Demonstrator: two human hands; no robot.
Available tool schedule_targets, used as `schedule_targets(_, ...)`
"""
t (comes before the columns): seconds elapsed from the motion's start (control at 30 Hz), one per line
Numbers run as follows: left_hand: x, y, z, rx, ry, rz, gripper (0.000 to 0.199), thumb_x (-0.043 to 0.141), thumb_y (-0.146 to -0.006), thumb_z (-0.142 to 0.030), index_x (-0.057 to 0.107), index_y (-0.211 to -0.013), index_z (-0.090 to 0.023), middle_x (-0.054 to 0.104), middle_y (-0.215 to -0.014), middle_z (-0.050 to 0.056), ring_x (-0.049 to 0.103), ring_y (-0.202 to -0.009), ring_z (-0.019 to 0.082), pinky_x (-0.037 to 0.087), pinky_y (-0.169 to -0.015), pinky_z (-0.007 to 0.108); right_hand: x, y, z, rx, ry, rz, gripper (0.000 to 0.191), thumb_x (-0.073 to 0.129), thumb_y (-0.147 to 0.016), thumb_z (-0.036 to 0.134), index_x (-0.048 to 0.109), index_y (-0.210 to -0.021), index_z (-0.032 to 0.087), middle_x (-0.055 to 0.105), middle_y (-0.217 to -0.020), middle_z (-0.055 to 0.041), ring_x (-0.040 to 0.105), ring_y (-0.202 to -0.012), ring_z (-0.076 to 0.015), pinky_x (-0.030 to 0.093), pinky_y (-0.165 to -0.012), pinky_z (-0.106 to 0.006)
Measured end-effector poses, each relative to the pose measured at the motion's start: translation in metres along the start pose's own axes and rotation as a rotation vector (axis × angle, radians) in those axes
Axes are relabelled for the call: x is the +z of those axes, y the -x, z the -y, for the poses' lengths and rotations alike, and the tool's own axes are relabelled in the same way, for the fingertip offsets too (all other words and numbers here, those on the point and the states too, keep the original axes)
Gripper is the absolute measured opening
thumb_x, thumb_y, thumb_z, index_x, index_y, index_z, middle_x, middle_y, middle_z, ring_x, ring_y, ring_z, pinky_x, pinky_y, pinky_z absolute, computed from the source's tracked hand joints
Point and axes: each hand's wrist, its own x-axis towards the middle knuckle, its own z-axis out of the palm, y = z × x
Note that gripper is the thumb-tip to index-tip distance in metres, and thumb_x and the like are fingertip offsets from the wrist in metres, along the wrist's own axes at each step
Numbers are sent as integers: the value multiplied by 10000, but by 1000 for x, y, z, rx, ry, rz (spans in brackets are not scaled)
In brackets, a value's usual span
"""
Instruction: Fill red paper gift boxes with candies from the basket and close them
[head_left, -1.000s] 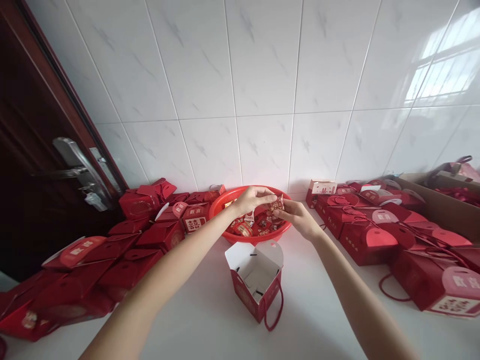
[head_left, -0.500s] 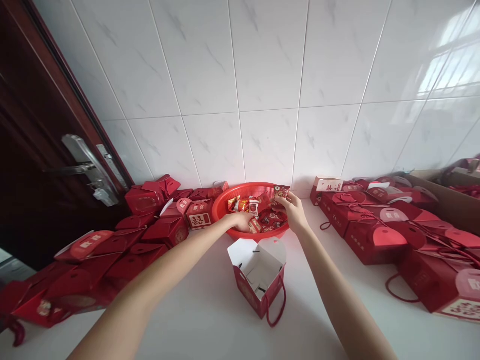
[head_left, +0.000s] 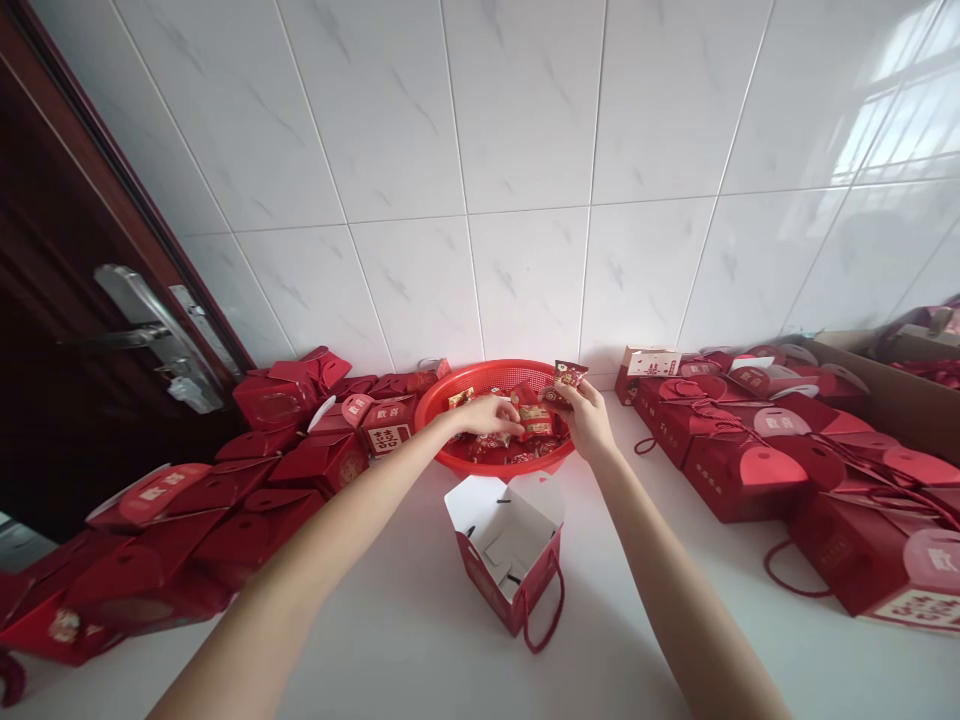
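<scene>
Carton (head_left: 486,580), open and upright, stands before a red basket (head_left: 480,466). Left of that, a box (head_left: 390,438) reads 歡喜 and 囍. Left hand (head_left: 489,415) curls over wrapped sweets (head_left: 535,421), grip unclear; right hand (head_left: 587,418) pinches a dark-red packet (head_left: 571,373) above the basket.

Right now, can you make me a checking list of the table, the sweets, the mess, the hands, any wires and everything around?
Surface: white tabletop
Job's things: open-topped gift box in front of a red basket of wrapped sweets
Clutter: more gift boxes crowded left and right; cardboard box far right
Hands: left hand at the wrapped sweets, grip unclear; right hand pinching a red packet
Cables: nothing seen
Surroundings: tiled wall, dark door with metal handle
</scene>
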Motion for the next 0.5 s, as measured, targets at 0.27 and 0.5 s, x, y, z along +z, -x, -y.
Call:
schedule_targets(0.27, 41, -1, -3, -109, 61, 246, 248, 758, -462, -17, 647, -540, -225, 567, -456, -41, 507, -477, 164, 442, -599, 322, 1, 3, 1, 1, 6, 12, 251, 778, -650, 395, 632, -759, 222, 720, -781, -25, 690, -804, -229, 602, -810, -402)
schedule_targets(0.5, 20, 1, -13, -55, 445, 97, 70, 651, -717, -177, 668, -778, -208, 669, -722, -15, 656, -667, 167, 549, -713, 313, -2, 0, -1, -7, 30, 14, 261, 767, -663, 418, 620, -766, 228, 717, -756, -20, 695, -799, -230, 594, -786, -388)
